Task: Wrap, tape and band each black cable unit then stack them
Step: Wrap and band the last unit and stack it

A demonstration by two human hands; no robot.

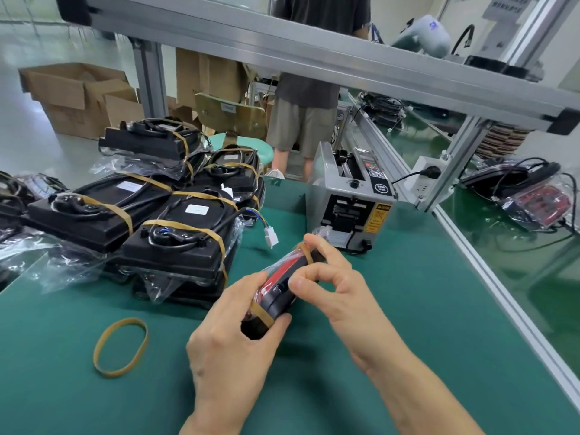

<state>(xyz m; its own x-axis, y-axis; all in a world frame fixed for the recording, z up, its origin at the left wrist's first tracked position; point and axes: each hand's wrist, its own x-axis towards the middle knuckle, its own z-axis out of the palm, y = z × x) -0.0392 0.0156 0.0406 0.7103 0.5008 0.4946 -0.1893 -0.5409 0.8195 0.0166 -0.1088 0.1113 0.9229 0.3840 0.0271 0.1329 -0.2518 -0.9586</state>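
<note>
Left hand: grips near end of red-and-black wrapped cable unit.
Right hand: pinches tan rubber band at far end (unit's long axis runs away).

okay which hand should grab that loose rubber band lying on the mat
Left, probably. The loose rubber band lies on the left hand's side, while the right hand is across the unit, pinching its far band.
</note>
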